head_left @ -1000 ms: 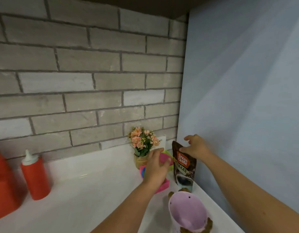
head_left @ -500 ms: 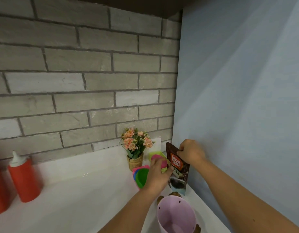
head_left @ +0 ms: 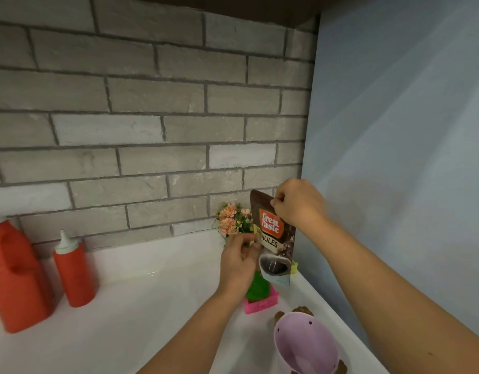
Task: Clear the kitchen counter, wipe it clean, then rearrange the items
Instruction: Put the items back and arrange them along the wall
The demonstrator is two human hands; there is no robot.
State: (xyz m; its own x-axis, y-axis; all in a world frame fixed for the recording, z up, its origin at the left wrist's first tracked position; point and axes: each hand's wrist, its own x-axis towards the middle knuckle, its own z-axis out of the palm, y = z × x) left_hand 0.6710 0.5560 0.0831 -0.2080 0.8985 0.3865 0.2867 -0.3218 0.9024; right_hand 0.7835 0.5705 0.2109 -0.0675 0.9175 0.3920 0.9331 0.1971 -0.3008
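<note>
Now, starting at the left, a red jug (head_left: 14,279) and a red squeeze bottle (head_left: 74,273) stand against the brick wall on the white worktop (head_left: 152,306), not yet cleared. Further right, a small pot of pink flowers (head_left: 230,217) sits in the corner, partly hidden behind the person's left hand (head_left: 238,263). That hand has risen from where it was a second ago. Its grip is curled over the top of a stack of coloured cups (head_left: 257,290), with green and pink showing below the wrist; how firmly it holds them is hard to tell.

Just to the right, the coffee pouch (head_left: 273,238), which stood on the worktop a moment ago, now hangs in the air above the corner. The right hand (head_left: 295,203) pinches its top edge, fingers closed tightly.

The clearing step seems underway, with wiping still to come. A lilac pot (head_left: 305,344) remains nearest the viewer.
</note>
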